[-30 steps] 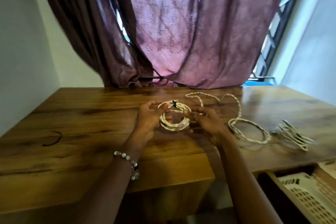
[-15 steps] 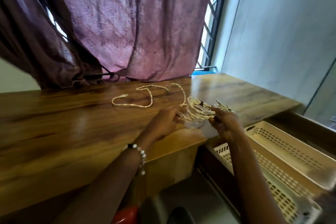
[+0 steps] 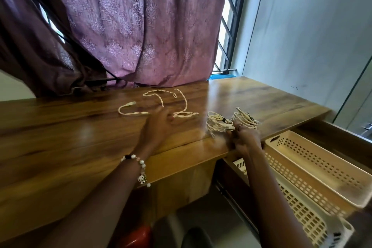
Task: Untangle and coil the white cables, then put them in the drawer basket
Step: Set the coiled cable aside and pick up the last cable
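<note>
Two tied white cable coils (image 3: 220, 125) (image 3: 245, 120) near table's right front edge, loose twisted cable (image 3: 161, 104) mid-table, perforated drawer basket (image 3: 314, 169) empty.

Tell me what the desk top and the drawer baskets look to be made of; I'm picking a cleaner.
Desk top: wood or wood-look laminate, glossy, showing grain and window glare. Beige basket: most likely moulded plastic, smooth, with punched square holes. White basket beneath it: the same perforated look.

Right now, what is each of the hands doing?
Left hand: open, empty, reaching toward the loose twisted cable.
Right hand: closed on the coiled cable bundle.
</note>
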{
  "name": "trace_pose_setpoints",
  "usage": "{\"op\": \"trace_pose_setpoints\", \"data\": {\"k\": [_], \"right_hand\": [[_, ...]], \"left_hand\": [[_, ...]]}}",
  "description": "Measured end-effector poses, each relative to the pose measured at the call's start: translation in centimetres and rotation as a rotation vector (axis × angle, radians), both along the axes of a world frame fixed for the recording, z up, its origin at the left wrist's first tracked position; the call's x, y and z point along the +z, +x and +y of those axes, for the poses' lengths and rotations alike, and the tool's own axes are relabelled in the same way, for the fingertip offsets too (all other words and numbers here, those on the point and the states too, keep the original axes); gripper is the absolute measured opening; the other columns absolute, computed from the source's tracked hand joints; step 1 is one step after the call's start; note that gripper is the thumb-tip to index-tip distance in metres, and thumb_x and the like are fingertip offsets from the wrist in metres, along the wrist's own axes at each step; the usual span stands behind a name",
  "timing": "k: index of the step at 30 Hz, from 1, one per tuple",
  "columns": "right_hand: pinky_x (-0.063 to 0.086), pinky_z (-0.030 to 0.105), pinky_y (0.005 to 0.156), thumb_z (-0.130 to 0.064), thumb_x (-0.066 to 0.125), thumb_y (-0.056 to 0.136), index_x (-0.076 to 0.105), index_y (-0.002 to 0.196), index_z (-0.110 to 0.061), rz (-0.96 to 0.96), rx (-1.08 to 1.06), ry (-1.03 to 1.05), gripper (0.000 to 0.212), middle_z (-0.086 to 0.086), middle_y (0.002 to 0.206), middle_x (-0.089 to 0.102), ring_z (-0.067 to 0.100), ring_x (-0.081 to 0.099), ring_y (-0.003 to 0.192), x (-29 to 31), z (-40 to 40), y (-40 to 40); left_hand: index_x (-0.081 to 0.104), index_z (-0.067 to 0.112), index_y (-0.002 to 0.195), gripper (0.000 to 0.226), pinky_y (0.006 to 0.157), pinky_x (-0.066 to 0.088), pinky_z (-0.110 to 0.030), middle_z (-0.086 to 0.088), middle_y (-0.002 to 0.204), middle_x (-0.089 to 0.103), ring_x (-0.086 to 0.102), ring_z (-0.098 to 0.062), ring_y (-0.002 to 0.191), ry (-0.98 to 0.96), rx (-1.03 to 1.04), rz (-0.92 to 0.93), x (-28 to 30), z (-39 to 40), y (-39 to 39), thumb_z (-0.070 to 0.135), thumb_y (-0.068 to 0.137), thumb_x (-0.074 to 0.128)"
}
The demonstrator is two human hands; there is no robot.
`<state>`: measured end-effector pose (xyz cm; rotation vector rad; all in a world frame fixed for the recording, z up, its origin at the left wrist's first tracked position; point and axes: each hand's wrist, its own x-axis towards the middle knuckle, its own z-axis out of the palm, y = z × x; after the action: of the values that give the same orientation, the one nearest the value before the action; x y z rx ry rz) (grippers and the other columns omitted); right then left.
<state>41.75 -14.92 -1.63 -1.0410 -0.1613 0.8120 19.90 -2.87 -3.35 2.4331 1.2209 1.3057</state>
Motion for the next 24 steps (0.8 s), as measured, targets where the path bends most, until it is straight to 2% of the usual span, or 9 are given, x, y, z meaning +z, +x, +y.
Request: {"op": "trace_pose_setpoints", "data": {"k": [3,5,6,8,12,15,18,21,24], "right_hand": [[0.054,0.030,0.044,-0.007,0.061,0.091,0.062,0.084,-0.005,-0.197,0.023,-0.132,0.008,0.010,0.078,0.064,0.021,0.064,0.064,-0.8,0.8,-0.4],[0.055,0.038,0.054,-0.023,0.064,0.091,0.067,0.081,-0.002,-0.480,0.009,-0.305,0.024,0.017,0.072,0.067,0.029,0.066,0.061,-1.1,1.3,-0.7],[0.053,0.039,0.060,-0.026,0.062,0.090,0.069,0.081,0.001,-0.691,-0.026,-0.425,0.029,0.021,0.074,0.069,0.033,0.067,0.068,-1.1,1.3,-0.8],[0.044,0.034,0.067,-0.020,0.058,0.091,0.070,0.087,0.007,-1.078,-0.125,-0.656,0.030,0.026,0.086,0.069,0.037,0.067,0.085,-0.7,0.8,-1.4],[0.045,0.037,0.074,-0.014,0.055,0.092,0.066,0.094,0.010,-1.295,-0.295,-0.679,0.026,0.027,0.096,0.068,0.038,0.064,0.094,0.0,-0.2,-3.4],[0.043,0.036,0.075,-0.009,0.056,0.090,0.068,0.099,0.003,-1.408,-0.258,-0.531,0.019,0.022,0.097,0.069,0.034,0.063,0.093,0.2,0.1,-5.0],[0.051,0.037,0.075,-0.010,0.060,0.087,0.068,0.104,-0.005,-1.488,-0.159,-0.276,0.019,0.016,0.093,0.072,0.030,0.067,0.085,0.5,1.0,-6.8],[0.053,0.039,0.076,-0.003,0.064,0.082,0.063,0.115,-0.007,-1.559,0.036,-0.061,0.033,0.011,0.092,0.071,0.021,0.066,0.079,1.6,2.5,-9.1],[0.049,0.039,0.089,-0.001,0.069,0.079,0.051,0.129,-0.004,-1.634,0.202,0.102,0.054,0.016,0.113,0.064,0.025,0.062,0.095,2.8,4.2,-12.0]], "left_hand": [[0.070,0.013,0.090,0.011,0.073,0.055,-0.034,-0.009,0.111,0.054,0.063,-0.022,0.082,-0.214,0.033,-0.418,1.6,0.4,-2.0,0.006,0.088,0.062],[0.066,0.023,0.085,0.018,0.059,0.060,-0.042,-0.009,0.098,0.063,0.068,-0.021,0.065,-0.453,-0.019,-0.683,2.2,0.5,-3.1,0.007,0.090,0.060],[0.064,0.021,0.087,0.016,0.056,0.060,-0.044,-0.010,0.089,0.065,0.067,-0.019,0.058,-0.581,-0.048,-0.764,2.4,0.5,-3.6,0.006,0.092,0.058],[0.060,0.009,0.097,0.010,0.060,0.059,-0.041,-0.014,0.084,0.063,0.066,-0.021,0.062,-0.785,-0.136,-0.895,2.9,0.3,-4.4,0.003,0.093,0.054],[0.062,0.006,0.089,0.006,0.070,0.059,-0.040,-0.009,0.076,0.067,0.069,-0.021,0.065,-0.965,-0.249,-1.050,3.6,-0.7,-5.2,0.002,0.090,0.057],[0.060,0.009,0.088,0.014,0.074,0.055,-0.043,-0.009,0.078,0.069,0.070,-0.017,0.059,-0.950,-0.271,-1.038,3.5,-1.7,-5.0,-0.004,0.086,0.060],[0.057,0.010,0.105,0.026,0.066,0.054,-0.039,-0.005,0.085,0.069,0.063,-0.016,0.054,-0.778,-0.267,-0.928,4.1,-2.6,-5.5,-0.007,0.085,0.059],[0.053,0.010,0.117,0.037,0.050,0.054,-0.025,-0.004,0.095,0.068,0.061,-0.007,0.050,-0.619,-0.264,-0.842,5.7,-2.7,-7.2,-0.007,0.085,0.060],[0.059,0.003,0.116,0.032,0.048,0.054,-0.023,-0.011,0.098,0.069,0.063,-0.007,0.053,-0.507,-0.243,-0.802,7.2,-2.2,-9.5,-0.008,0.085,0.059]]}}
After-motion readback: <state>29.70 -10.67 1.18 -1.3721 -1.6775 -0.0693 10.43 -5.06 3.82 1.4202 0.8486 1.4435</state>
